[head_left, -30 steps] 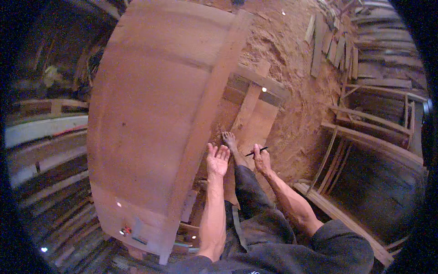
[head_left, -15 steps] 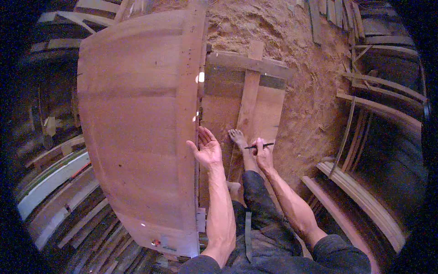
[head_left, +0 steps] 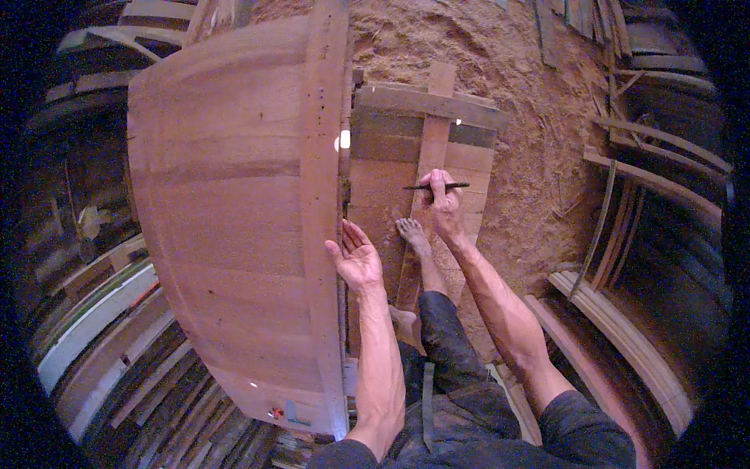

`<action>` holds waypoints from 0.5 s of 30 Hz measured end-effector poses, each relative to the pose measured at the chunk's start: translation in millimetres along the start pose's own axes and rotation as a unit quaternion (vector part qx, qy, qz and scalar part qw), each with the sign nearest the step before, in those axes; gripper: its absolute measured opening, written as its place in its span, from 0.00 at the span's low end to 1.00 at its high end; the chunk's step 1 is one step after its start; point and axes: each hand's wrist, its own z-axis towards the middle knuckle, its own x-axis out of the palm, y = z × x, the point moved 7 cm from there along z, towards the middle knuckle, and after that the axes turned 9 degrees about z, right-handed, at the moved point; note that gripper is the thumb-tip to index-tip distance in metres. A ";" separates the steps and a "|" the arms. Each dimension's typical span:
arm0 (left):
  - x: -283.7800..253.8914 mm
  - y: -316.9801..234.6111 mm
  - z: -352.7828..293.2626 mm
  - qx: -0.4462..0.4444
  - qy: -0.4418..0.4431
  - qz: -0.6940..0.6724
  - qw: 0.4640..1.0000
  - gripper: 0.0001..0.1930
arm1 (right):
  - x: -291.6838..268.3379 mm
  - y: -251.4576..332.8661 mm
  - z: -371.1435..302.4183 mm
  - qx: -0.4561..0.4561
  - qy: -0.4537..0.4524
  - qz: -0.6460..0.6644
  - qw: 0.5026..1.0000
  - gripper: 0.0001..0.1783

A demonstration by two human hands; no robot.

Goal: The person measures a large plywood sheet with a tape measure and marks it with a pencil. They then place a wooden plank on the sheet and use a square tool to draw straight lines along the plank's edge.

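My left hand [head_left: 358,263] is palm up at the right edge of a large wooden table [head_left: 234,234], its fingers spread and nothing in them. My right hand [head_left: 443,205] is closed on a thin dark pen [head_left: 455,186], held sideways between thumb and fingers. It is above a long plank [head_left: 437,142] on a low wooden platform [head_left: 383,184]. Just left of that hand, my bare foot [head_left: 412,233] rests on the platform. A dark crosspiece [head_left: 430,105] lies across the platform's far end, and the plank runs past it.
Sawdust [head_left: 539,187] covers the ground beyond and to the right of the platform. Stacked boards [head_left: 625,352] stand at the lower right, with more timber [head_left: 164,383] at the lower left. A small red object [head_left: 275,413] sits near the table's near end.
My right hand has moved away from me with the pen, from beside my foot to over the plank farther up. My left hand has barely moved and stays open.
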 end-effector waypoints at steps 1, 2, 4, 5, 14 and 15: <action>-1.0 -0.5 0.8 -0.003 0.003 -0.005 1.000 0.27 | 3.2 3.9 4.4 0.002 0.001 0.019 1.000 0.24; -2.0 -1.5 1.2 -0.006 0.005 -0.011 1.000 0.26 | 6.7 7.8 8.6 0.005 0.003 0.038 0.999 0.24; -5.1 -4.0 1.9 0.009 0.010 -0.004 1.000 0.24 | 13.5 17.7 16.9 -0.021 0.000 0.009 1.000 0.25; -6.6 -3.5 2.9 0.014 0.010 0.001 1.000 0.23 | 15.0 22.1 22.0 -0.034 -0.005 -0.006 0.999 0.25; -11.7 -9.5 5.8 0.011 0.031 0.004 0.999 0.23 | 51.5 64.4 107.4 -0.055 -0.009 0.042 0.998 0.18; -9.7 -4.8 4.6 0.004 0.033 0.008 0.999 0.23 | 51.1 69.8 122.7 -0.070 -0.025 0.040 0.996 0.17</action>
